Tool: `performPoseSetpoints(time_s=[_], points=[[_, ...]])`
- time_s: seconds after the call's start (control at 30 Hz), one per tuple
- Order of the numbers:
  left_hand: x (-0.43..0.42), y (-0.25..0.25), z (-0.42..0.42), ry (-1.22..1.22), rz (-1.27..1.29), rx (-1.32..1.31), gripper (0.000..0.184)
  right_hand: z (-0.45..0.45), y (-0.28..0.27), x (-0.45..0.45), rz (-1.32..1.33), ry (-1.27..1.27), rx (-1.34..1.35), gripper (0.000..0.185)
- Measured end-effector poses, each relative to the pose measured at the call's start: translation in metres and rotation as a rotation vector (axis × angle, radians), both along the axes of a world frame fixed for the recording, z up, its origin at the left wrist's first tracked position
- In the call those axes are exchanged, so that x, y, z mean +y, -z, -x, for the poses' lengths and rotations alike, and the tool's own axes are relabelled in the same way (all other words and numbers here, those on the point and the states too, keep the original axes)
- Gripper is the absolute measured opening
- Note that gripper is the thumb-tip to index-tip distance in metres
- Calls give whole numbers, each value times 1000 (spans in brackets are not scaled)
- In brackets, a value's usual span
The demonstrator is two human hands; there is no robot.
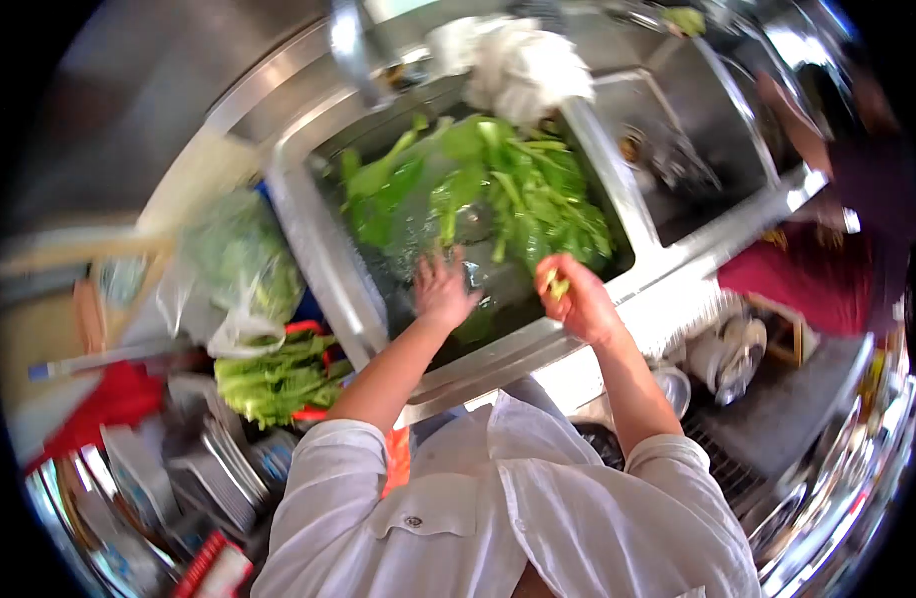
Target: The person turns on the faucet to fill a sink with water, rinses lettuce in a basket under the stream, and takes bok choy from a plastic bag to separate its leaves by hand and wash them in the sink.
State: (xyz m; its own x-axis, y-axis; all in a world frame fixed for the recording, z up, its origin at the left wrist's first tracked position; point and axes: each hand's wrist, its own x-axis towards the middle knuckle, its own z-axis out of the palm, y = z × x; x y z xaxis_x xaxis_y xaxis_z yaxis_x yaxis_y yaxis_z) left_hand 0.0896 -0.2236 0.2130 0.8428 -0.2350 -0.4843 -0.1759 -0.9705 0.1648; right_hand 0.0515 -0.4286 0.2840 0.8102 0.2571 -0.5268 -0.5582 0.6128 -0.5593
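Large leafy greens float in the water of a metal sink in front of me. Just above the water, near the sink's middle, my left hand has its fingers spread and holds nothing. My right hand is closed around a pale green stalk end by the sink's front right edge. Whether that stalk joins the leaves beside it, I cannot tell.
A faucet rises behind the sink, beside a white cloth. Left stand bagged greens, more leafy greens and stacked plates. A second basin lies right. Another person stands at the far right.
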Motion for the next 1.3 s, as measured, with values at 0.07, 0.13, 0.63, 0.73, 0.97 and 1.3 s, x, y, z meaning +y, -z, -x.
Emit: performPoseSetpoints(time_s=[0.07, 0.13, 0.63, 0.73, 0.97, 1.3], points=[[32, 88, 5, 422, -114, -156, 75, 47, -10, -14, 12, -43, 73, 26], [31, 81, -14, 274, -209, -85, 60, 104, -12, -14, 94, 23, 99, 20], [76, -25, -11, 451, 276, 123, 38, 657, 65, -22, 665, 1530, 607, 15], [111, -38, 10, 523, 468, -108, 36, 664, -9, -39, 1008, 2209, 956, 38], [178, -87, 60, 427, 552, -312, 49, 488, 83, -111, 744, 953, 574, 28], [320, -130, 144, 0, 323, -591, 45, -11, -84, 244, 1142, -336, -1099, 20]])
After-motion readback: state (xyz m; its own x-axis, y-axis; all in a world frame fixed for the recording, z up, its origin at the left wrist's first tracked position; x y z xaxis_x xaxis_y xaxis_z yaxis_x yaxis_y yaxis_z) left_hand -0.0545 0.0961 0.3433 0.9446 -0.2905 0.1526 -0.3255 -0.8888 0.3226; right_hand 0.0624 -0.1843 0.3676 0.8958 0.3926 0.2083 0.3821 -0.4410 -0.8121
